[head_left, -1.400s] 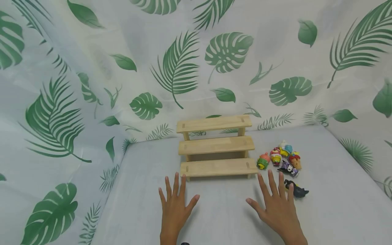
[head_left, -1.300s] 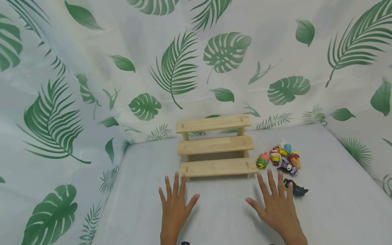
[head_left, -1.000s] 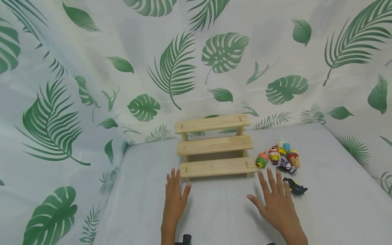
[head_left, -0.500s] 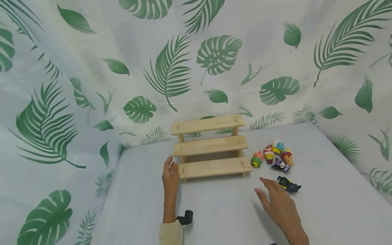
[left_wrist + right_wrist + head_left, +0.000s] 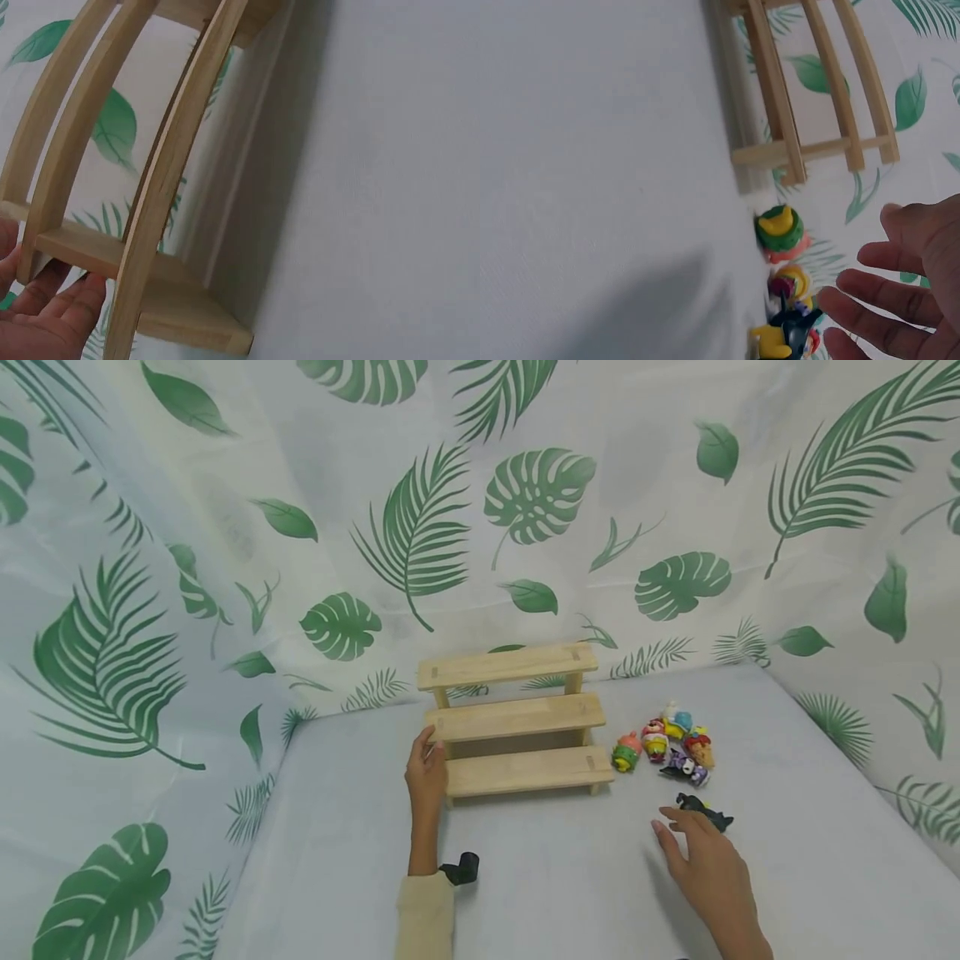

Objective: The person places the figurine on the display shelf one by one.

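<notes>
A three-tier wooden display stand (image 5: 517, 718) stands against the back wall. My left hand (image 5: 425, 772) is at its left end, by the middle shelf. In the left wrist view the left fingers (image 5: 82, 300) curl against the stand's side frame, with the thumb on the other side of the wood. My right hand (image 5: 708, 860) hovers with bent, parted fingers just in front of a black toy figurine (image 5: 705, 811) lying on its side, and holds nothing. The right wrist view shows those fingers apart, near the black and yellow figurine (image 5: 787, 334).
Several small colourful figurines are grouped right of the stand, among them a green and coral one (image 5: 626, 752) and a purple and black one (image 5: 686, 768). White cloth (image 5: 540, 877) covers the surface. Leaf-print sheeting (image 5: 300, 577) rises behind and at both sides.
My left hand went from spread flat to the stand's left end, moving forward. My right hand drew its fingers in and shifted right toward the black figurine. The view also shifted slightly.
</notes>
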Demonstrator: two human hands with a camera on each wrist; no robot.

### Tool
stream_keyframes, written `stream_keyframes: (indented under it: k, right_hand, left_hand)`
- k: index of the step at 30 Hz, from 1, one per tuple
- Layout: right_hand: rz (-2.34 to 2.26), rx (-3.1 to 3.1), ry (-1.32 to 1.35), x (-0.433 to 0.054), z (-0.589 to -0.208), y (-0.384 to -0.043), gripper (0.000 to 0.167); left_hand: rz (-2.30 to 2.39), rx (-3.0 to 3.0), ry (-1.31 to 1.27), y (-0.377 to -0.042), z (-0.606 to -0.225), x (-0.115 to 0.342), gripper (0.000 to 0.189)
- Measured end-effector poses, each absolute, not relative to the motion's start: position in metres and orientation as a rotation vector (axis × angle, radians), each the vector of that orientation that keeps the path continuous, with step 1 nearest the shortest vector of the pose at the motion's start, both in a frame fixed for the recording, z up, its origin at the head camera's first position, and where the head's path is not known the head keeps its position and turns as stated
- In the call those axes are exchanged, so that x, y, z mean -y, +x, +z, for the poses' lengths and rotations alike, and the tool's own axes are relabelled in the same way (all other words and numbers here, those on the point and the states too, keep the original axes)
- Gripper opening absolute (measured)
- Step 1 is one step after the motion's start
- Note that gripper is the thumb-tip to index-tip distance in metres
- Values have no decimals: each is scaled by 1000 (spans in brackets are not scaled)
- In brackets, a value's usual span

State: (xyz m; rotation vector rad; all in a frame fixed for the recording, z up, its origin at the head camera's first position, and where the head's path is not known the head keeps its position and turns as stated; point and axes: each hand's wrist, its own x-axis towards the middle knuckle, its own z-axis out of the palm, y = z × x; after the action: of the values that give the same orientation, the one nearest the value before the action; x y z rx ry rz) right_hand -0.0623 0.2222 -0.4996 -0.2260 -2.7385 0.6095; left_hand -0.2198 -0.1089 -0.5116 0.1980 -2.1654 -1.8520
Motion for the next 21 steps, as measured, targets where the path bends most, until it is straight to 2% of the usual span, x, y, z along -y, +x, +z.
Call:
stream_keyframes:
  k: [8,15,21]
  right_hand:
    - [684,2606,-470,-241,-506,-64,32]
    - [819,2681,-762,-252,-510,-67,50]
    - [909,2720,-848,-254,-517,-74,58]
  left_hand:
    - [-1879,2046,242,-230,-512,106,27]
    - [-1951,2018,235,-233,-519,112,23]
    - [-2000,2012,217,-233,-519,115,23]
